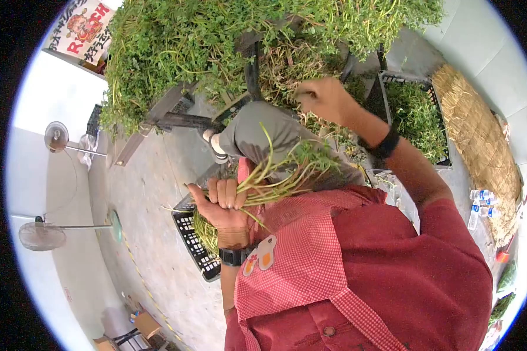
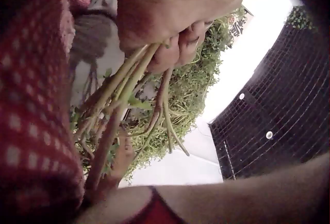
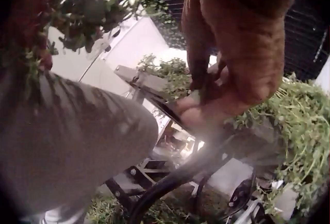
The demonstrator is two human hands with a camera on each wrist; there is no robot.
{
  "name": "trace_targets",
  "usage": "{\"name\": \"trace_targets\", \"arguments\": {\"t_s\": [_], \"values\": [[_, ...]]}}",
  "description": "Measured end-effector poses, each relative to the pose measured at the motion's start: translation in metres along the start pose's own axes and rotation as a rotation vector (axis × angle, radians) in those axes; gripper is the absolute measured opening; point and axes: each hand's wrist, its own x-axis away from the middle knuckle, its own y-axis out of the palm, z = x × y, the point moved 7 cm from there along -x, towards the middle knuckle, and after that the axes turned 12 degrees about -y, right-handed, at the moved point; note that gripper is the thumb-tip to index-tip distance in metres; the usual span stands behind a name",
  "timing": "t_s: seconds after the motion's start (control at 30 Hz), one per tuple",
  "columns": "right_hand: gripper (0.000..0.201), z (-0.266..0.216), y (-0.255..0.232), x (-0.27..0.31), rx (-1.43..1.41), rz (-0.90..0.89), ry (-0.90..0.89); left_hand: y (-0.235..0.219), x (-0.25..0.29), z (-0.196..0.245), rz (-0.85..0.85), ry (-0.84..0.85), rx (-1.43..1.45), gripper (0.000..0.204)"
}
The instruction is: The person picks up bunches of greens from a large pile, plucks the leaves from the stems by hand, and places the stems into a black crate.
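Note:
The left hand point(image 1: 222, 205) grips a bunch of green and reddish stems point(image 1: 275, 181) against the front of the red checked apron, leafy ends pointing right over the lap. In the left wrist view its fingers point(image 2: 172, 54) curl round the thick stems point(image 2: 121, 100). Above the knee, away from the bunch, the right hand point(image 1: 325, 102) is raised near the table's edge, blurred, its fingers bent. In the right wrist view the right hand point(image 3: 232, 64) hangs with curled fingers; whether something small lies between them cannot be told.
A large heap of greens point(image 1: 175, 52) covers the table ahead. Right of it stands a black crate of greens point(image 1: 416, 117), beside a rolled straw mat point(image 1: 480, 152). Another black crate point(image 1: 196, 245) sits on the floor by the left forearm. Fans point(image 1: 44, 236) stand at the left.

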Motion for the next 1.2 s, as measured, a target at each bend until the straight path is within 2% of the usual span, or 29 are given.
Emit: {"name": "trace_targets", "arguments": {"t_s": [0.03, 0.07, 0.1, 0.17, 0.2, 0.23, 0.3, 0.33, 0.37, 0.43, 0.47, 0.53, 0.6, 0.67, 0.73, 0.77, 0.83, 0.87, 0.93, 0.97, 1.03, 1.07, 1.13, 1.17, 1.2], "values": [[0.018, 0.006, 0.001, 0.003, -0.362, 0.031, 0.062, -0.001, 0.002, 0.001, 0.008, 0.002, 0.0, 0.063], [0.021, 0.008, 0.011, 0.008, -0.594, -0.069, 0.297, 0.0, 0.0, 0.001, -0.017, 0.005, 0.01, 0.062], [0.021, 0.001, 0.01, 0.01, -0.59, -0.064, 0.297, 0.001, -0.003, 0.001, -0.046, 0.005, 0.021, 0.062], [0.023, -0.023, 0.017, 0.01, -0.612, -0.163, 0.13, 0.001, -0.005, 0.0, -0.089, -0.022, 0.021, 0.062], [0.026, -0.026, 0.026, 0.007, -0.515, -0.234, -0.013, 0.001, -0.005, 0.0, -0.085, -0.027, 0.023, 0.062], [0.026, -0.026, 0.029, 0.008, -0.522, -0.238, -0.013, 0.0, -0.003, 0.001, -0.076, -0.029, 0.024, 0.061], [0.028, -0.049, 0.028, 0.008, -0.373, -0.352, -0.214, -0.002, -0.002, 0.002, -0.034, -0.023, 0.04, 0.061], [0.028, -0.052, 0.031, 0.009, -0.363, -0.425, -0.154, -0.002, -0.002, 0.002, -0.028, -0.024, 0.025, 0.061], [0.028, -0.06, 0.026, 0.008, -0.361, -0.425, -0.153, -0.002, -0.003, 0.001, -0.025, -0.026, 0.01, 0.061], [0.027, -0.076, 0.025, 0.007, -0.157, -0.525, -0.227, -0.002, -0.004, 0.001, -0.041, -0.028, 0.01, 0.061], [0.027, -0.075, 0.03, 0.009, -0.155, -0.526, -0.228, -0.001, -0.005, 0.001, -0.053, -0.029, 0.008, 0.061], [0.028, -0.07, 0.038, 0.009, 0.007, -0.417, -0.309, -0.003, -0.005, 0.003, -0.09, -0.027, -0.026, 0.059], [0.027, -0.068, 0.041, 0.008, -0.034, -0.419, -0.299, -0.003, -0.005, 0.004, -0.124, -0.02, -0.062, 0.056], [0.026, -0.071, 0.042, 0.007, -0.079, -0.422, -0.287, -0.005, -0.005, 0.005, -0.088, 0.001, -0.101, 0.057], [0.022, -0.084, 0.03, 0.003, 0.12, -0.274, -0.371, -0.004, -0.004, 0.003, -0.077, 0.006, -0.097, 0.057], [0.022, -0.085, 0.033, 0.001, 0.12, -0.273, -0.368, -0.002, -0.005, 0.002, -0.075, 0.01, -0.095, 0.057], [0.025, -0.065, 0.031, -0.008, 0.239, -0.222, -0.103, -0.002, -0.008, -0.003, -0.061, -0.02, -0.093, 0.06], [0.025, -0.051, 0.034, -0.008, 0.243, -0.222, -0.105, -0.002, -0.009, -0.005, -0.044, -0.042, -0.09, 0.063], [0.017, -0.013, 0.008, -0.013, 0.379, 0.132, -0.151, -0.003, -0.006, 0.002, -0.06, -0.02, -0.09, 0.062], [0.017, -0.001, -0.003, -0.016, 0.376, 0.121, -0.157, -0.006, -0.003, 0.004, -0.06, -0.004, -0.089, 0.062], [0.018, 0.052, 0.004, 0.002, -0.664, 0.096, 0.497, -0.008, 0.001, 0.004, -0.033, -0.01, -0.026, 0.061], [0.018, 0.05, 0.002, 0.006, -0.662, 0.097, 0.497, -0.01, 0.0, 0.004, -0.026, -0.013, -0.017, 0.061], [0.019, 0.013, 0.005, 0.004, -0.729, -0.118, 0.107, -0.013, -0.003, 0.003, -0.041, -0.032, -0.004, 0.061], [0.019, 0.01, 0.006, 0.005, -0.727, -0.121, 0.107, -0.013, -0.004, 0.003, -0.042, -0.031, -0.001, 0.061], [0.018, 0.009, 0.017, 0.008, -0.859, -0.212, 0.23, -0.013, -0.004, 0.002, -0.042, -0.035, 0.002, 0.061]]}}
